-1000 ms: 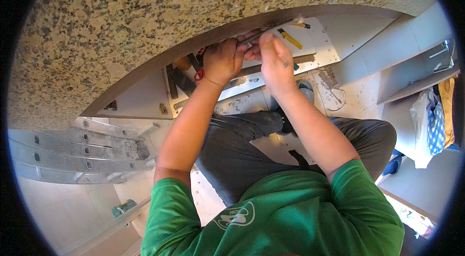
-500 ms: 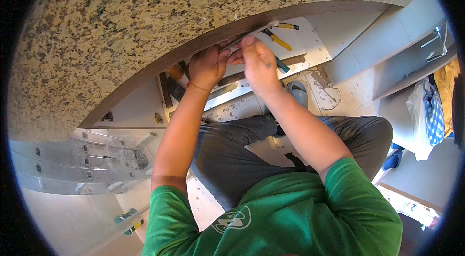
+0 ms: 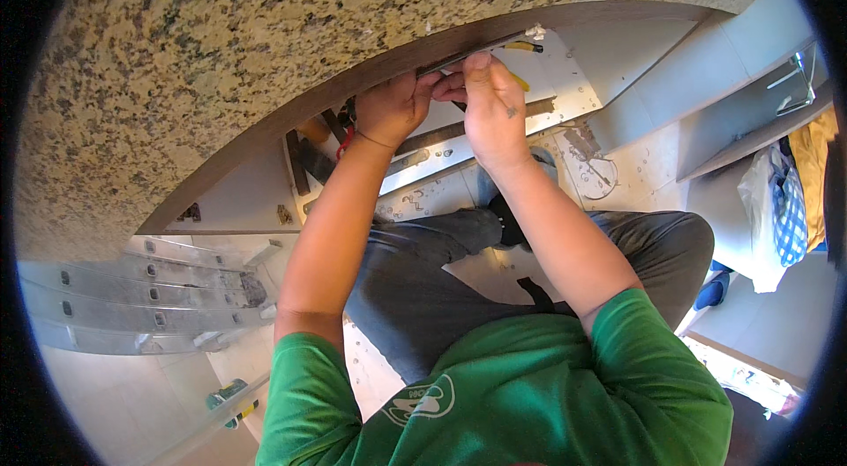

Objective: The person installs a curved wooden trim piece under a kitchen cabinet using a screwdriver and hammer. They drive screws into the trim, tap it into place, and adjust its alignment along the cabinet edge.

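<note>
Slippage of the thin strip (image 3: 452, 59), just below the brown edge (image 3: 397, 60) under the worktop (image 3: 265, 33), could follow if the right hand (image 3: 494, 122), which seems to pinch it, loosens; the left hand (image 3: 388, 111) is curled, its hold hidden. Against half a second ago, the right hand covers more of the yellow-handled tool (image 3: 523, 83), and the pale clump (image 3: 535, 31) near the strip's end sits farther right.

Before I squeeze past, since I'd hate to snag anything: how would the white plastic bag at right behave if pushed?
The white plastic bag is probably floppy, given its creased, hanging sides. Its thin, translucent film looks light and might tear.
</note>
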The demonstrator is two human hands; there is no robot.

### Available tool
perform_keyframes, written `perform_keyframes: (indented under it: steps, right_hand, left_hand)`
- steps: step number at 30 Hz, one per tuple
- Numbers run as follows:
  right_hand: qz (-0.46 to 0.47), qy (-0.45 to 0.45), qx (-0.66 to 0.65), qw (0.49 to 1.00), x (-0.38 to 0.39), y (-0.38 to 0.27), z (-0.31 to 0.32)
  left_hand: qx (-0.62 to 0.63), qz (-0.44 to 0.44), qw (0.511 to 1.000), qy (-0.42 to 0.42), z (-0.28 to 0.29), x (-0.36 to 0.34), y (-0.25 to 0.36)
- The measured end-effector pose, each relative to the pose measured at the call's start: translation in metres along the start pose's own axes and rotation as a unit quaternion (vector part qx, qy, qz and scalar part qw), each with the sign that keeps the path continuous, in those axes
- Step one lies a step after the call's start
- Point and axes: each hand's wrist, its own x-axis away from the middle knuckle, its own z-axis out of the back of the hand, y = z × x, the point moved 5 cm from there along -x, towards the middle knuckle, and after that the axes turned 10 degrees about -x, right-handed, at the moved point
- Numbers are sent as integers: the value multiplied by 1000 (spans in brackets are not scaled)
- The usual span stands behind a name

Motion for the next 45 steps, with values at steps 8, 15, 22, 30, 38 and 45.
perform_keyframes:
  steps: [8, 15, 22, 30, 38, 45]
  right_hand:
    - [-5, -5, -38, 999, 4, 18, -15]
    - [-3, 45, -3, 999, -7, -6, 22]
    - [-72, -4, -25, 997, 3, 20, -17]
    - [-12, -42, 61, 997, 1, -27, 12]
    - [-164, -20, 118, 979, 56, -7, 40]
    - [-159, -99, 120, 975, 65, -14, 23]
  left_hand:
    - [21, 38, 998, -51, -1, 14, -22]
    - [-7, -52, 998, -18, -16, -16, 17]
    - [43, 17, 998, -34, 8, 3, -17]
    - [70, 25, 997, -9, -3, -4, 24]
    - [162, 99, 975, -114, 30, 68, 27]
    - [185, 151, 962, -134, 69, 80, 30]
